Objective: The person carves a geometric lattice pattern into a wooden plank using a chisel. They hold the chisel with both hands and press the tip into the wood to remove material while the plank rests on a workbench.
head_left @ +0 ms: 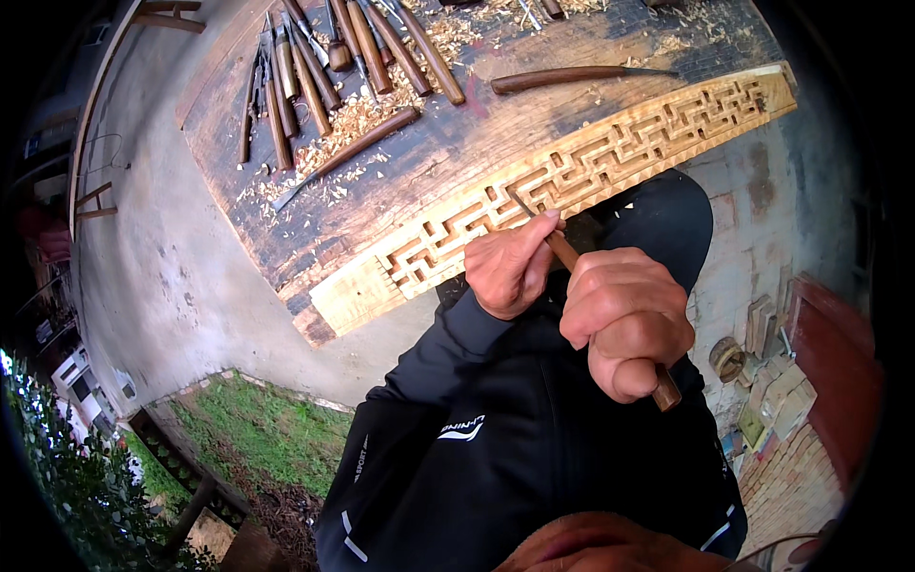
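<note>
A long pale wooden board (417, 276) with a cut maze-like fretwork pattern lies diagonally along the near edge of the worn workbench (238, 191). My right hand (624, 319) wraps round the wooden handle of a chisel (562, 249), whose tip rests in the pattern near the board's middle. My left hand (507, 265) is curled at the board's near edge, thumb pressed against the chisel's lower part; some of its fingertips are hidden.
Several carving tools (372, 52) with wooden handles lie among wood shavings (343, 143) on the bench. A single tool (562, 77) lies beyond the board. At lower right are stacked blocks (777, 400) and a dark red panel (824, 362); grass (248, 419) is at lower left.
</note>
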`<state>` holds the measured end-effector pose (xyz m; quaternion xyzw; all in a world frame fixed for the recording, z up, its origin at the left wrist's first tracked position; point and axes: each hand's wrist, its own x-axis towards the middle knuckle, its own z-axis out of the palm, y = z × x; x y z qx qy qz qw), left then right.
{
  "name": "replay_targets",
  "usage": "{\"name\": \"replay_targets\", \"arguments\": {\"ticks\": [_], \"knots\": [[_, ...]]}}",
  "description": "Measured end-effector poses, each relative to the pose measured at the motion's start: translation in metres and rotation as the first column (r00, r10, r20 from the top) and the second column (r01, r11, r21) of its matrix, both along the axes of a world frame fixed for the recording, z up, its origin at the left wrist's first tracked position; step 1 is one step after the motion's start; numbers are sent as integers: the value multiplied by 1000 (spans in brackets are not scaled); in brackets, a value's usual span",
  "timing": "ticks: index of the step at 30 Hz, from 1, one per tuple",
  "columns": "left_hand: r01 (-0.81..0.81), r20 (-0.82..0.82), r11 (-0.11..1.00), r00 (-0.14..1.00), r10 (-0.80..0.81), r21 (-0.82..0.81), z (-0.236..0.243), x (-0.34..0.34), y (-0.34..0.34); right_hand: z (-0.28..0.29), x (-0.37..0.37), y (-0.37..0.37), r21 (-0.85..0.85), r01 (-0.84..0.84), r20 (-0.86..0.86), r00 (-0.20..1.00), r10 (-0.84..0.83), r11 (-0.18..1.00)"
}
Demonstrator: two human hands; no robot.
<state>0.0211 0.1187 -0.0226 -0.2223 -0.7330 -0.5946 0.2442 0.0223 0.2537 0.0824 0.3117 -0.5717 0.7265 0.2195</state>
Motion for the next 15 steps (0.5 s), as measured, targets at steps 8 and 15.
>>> {"name": "replay_targets", "arguments": {"ticks": [8,15], "knots": [[-25,21,998,999,26,-58,5,0,-2,-4,-13,2,7,-74,-8,997,74,997],[-50,52,995,997,55,-84,7,-1,-5,-4,-23,-6,23,-84,-24,996,84,996]]}}
